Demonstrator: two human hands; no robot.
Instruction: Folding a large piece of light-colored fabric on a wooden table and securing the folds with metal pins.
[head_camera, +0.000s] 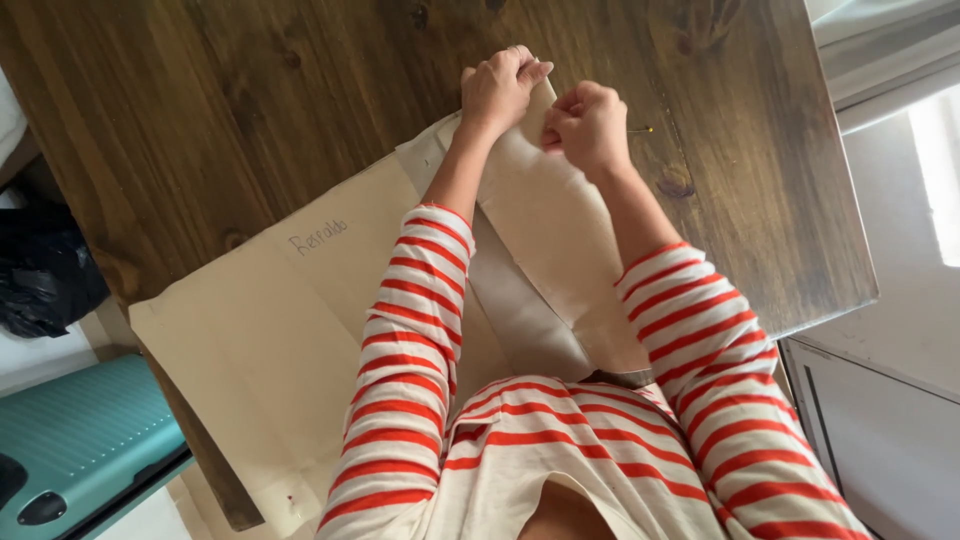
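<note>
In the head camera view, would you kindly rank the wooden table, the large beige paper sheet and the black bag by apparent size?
1. wooden table
2. beige paper sheet
3. black bag, though the frame edge cuts it off, so its full size is uncertain.

Dark-stained wooden table (250, 110) with visible knots takes up most of the view, a teal hard-shell suitcase (80, 440) sits on the pale floor at the lower left, a black bag (40, 270) is slumped just above it, and bright daylight washes the white surfaces (900, 300) on the right.
</note>
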